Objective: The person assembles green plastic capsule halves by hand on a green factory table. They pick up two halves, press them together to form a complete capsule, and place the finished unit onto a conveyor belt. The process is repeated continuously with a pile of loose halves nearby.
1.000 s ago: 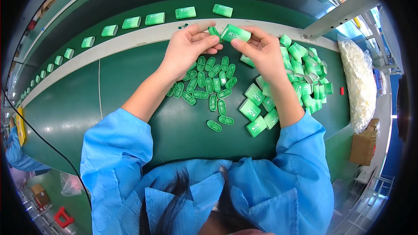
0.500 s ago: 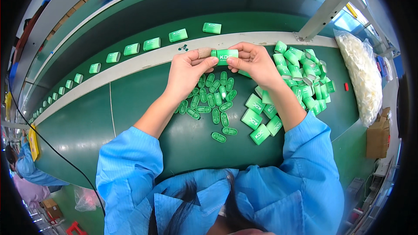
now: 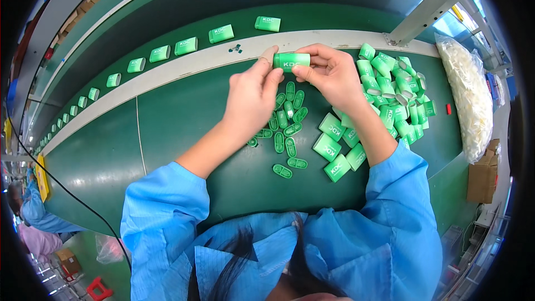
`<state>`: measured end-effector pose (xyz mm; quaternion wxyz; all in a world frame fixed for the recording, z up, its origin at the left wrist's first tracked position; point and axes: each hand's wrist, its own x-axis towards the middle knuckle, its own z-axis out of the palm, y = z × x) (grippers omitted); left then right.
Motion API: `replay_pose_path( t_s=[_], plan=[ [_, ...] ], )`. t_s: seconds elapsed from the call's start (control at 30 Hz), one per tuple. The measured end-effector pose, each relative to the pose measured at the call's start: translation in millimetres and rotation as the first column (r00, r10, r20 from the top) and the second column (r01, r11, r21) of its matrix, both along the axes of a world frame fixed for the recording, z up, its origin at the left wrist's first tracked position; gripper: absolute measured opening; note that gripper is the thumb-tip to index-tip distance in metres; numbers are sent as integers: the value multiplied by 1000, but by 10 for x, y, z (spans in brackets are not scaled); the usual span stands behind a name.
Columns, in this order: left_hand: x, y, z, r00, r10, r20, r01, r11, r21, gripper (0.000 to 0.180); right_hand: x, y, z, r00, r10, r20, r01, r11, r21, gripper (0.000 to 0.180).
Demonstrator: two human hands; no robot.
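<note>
A short green casing (image 3: 293, 62) with white print, shaped like a flattened tube, is held level above the table's far side. My right hand (image 3: 332, 76) is closed on its right end, thumb on the near face and fingers behind. My left hand (image 3: 253, 88) presses round its left end, thumb and forefinger on either side. That end is partly hidden by the fingers. Below the hands lie several loose oval green caps (image 3: 279, 142), some covered by my left hand. A heap of similar green casings (image 3: 385, 90) lies to the right, with several more casings (image 3: 326, 147) nearer me.
A row of green casings (image 3: 186, 45) stands on the green surface beyond a pale rail (image 3: 184, 73). Small dark bits (image 3: 236, 48) lie on the rail. At right are a bag of whitish pieces (image 3: 465, 97), a small red piece (image 3: 448, 109) and a grey post (image 3: 434, 5).
My left hand has turned and moved against the casing's left end. The cap end that showed there is now out of sight. Beyond the rail, the casings have shifted left.
</note>
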<state>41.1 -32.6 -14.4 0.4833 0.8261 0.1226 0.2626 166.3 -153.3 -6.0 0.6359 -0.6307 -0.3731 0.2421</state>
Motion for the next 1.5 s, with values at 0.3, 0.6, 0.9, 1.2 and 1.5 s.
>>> replay_pose_path(
  t_s=[0.3,0.6,0.9,1.2,1.5],
  plan=[
    [68,120,6,998,-64,18,59,976,210,47,-18,86,125,977,-55,205,78,991,-108,25],
    [-318,520,108,977,25,-213,56,929,366,24,1285,590,-187,893,-197,404,376,821,-431,45],
    [-265,317,-37,962,147,-231,38,764,645,21,762,31,333,767,161,621,250,817,-520,39],
    [57,423,1,985,-13,-171,84,906,415,19,208,-230,276,746,203,634,219,825,-521,38],
    [162,350,24,971,-238,10,181,708,-683,32,60,15,143,967,107,-230,-114,993,-16,28]
  ],
)
